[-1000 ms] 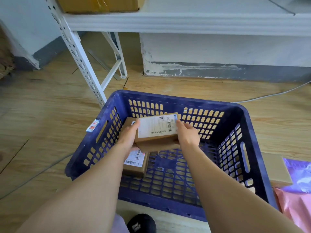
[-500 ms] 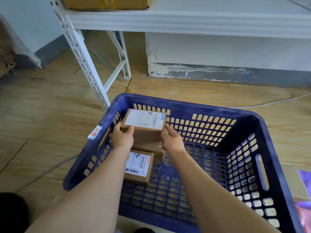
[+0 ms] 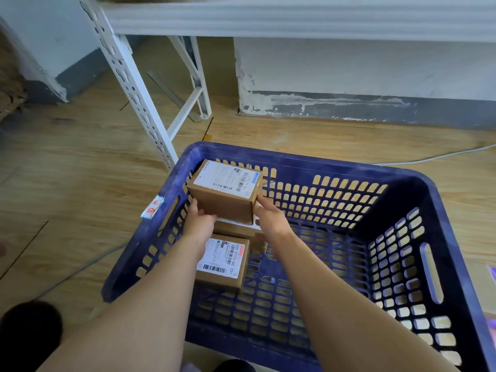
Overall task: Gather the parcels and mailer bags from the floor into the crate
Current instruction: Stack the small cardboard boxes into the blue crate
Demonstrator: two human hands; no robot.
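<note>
Nearest to me the two forearms reach forward over the near rim of the blue crate (image 3: 434, 200). On the crate floor, near the left wall, lies a flat labelled box (image 3: 222, 260), its long axis pointing away from the person. Just behind it another box (image 3: 241, 230) lies mostly hidden. Above that one, the person holds the top box (image 3: 226, 193) in the far left corner. The left hand (image 3: 200, 220) presses its near left side and the right hand (image 3: 269, 217) its right end, both closed on it with narrow fingers. Its long axis runs left to right, across the box below. I think it is being set down as a stack; whether it already rests there I cannot tell. Beyond the crate stand a white rack leg (image 3: 139, 103) and the wall.
</note>
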